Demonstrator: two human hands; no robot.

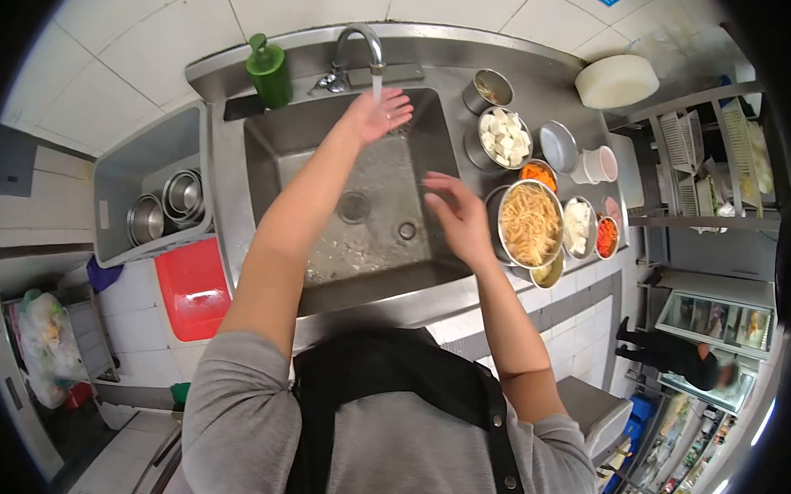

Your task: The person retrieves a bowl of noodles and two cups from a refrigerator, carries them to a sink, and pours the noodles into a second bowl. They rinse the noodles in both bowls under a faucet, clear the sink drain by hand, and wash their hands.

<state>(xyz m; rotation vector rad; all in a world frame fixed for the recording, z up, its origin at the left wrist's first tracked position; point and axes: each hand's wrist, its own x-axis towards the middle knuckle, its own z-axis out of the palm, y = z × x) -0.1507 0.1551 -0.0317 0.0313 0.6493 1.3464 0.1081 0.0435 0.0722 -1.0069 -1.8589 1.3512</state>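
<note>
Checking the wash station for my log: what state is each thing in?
Faucet: running.
Sink: wet, not filled.
Left hand: open, under the water.
Right hand: open, empty, above the sink.
Large bowl: full of pale shreds.
Soap bottle: upright.

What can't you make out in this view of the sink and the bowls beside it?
Head view:
- Small bowl: contents mostly hidden behind the big bowl of shredded strips.
- Metal pot by the tap: contents too small to tell.
- Shelves at the right edge: items warped and blurred by the lens.
- Right hand: palm faces down, unseen.
</note>
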